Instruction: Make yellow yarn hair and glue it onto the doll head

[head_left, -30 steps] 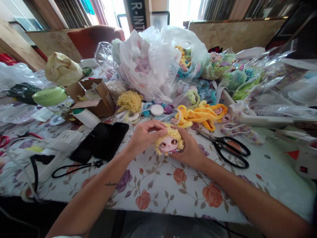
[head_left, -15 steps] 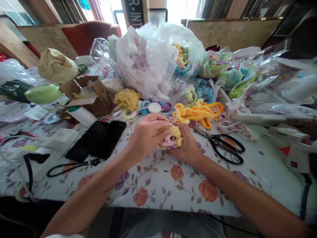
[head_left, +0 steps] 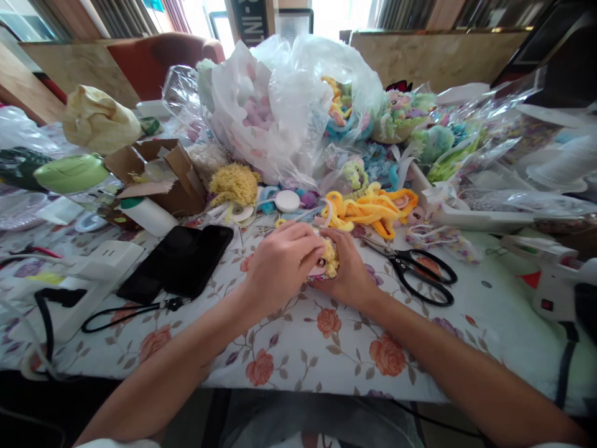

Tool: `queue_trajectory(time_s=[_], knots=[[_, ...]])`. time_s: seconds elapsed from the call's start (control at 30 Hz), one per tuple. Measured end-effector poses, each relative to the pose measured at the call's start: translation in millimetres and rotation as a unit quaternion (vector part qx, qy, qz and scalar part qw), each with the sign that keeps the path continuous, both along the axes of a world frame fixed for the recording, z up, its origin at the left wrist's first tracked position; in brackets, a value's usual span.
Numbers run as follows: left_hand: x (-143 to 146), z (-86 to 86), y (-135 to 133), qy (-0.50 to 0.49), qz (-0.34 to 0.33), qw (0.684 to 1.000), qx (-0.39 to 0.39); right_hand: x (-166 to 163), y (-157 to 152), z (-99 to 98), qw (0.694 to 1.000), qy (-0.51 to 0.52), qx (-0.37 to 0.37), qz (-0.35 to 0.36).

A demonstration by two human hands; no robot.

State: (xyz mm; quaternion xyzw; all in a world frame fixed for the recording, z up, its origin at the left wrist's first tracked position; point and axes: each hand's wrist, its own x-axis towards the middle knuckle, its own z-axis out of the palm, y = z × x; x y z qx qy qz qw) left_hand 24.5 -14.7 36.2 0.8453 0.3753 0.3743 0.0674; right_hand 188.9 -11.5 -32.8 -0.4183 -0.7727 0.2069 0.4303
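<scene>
A small doll's head (head_left: 331, 260) with fuzzy yellow hair and a painted eye is held between my hands above the flowered tablecloth (head_left: 298, 339). My right hand (head_left: 346, 264) is curled round its right side and underneath. My left hand (head_left: 285, 256) lies over its left side, fingers bent and pressed against the hair and face, covering most of the face. Just beyond my hands lie orange-yellow fuzzy strips (head_left: 370, 210). Black-handled scissors (head_left: 420, 274) rest to the right of my right hand, blades pointing toward it.
Left are two black phones (head_left: 177, 262), a power strip (head_left: 100, 274), a white bottle (head_left: 148, 216) and a cardboard box (head_left: 161, 180). Yellow yarn (head_left: 236, 184) and big plastic bags (head_left: 289, 106) of plush pieces stand behind. A glue gun (head_left: 548, 274) is at the right edge.
My left fingers have moved right and down across the doll's head, covering more of its face. The whole view has shifted slightly; my right hand still holds the head.
</scene>
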Motion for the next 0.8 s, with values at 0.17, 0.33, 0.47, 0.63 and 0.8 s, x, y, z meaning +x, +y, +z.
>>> queue_trajectory(time_s=[0.17, 0.33, 0.47, 0.63, 0.8], knots=[[-16, 7.0, 4, -0.100, 0.049, 0.989, -0.098, -2, 1, 2.2, 0.999, 0.014, -0.021, -0.042], [-21, -13.3, 6, -0.110, 0.037, 0.987, -0.108, -3, 1, 3.2, 0.998, 0.021, -0.014, -0.050], [-19, -24.3, 6, -0.124, 0.026, 0.988, -0.082, -3, 1, 2.7, 0.999, 0.021, -0.010, -0.047], [-22, -19.4, 7, -0.145, 0.019, 0.983, -0.114, -3, 0, 5.1, 0.996, 0.036, -0.032, -0.070], [-21, -22.2, 6, -0.191, 0.042, 0.973, -0.122, -3, -1, 5.2, 0.996, 0.051, -0.022, -0.067]])
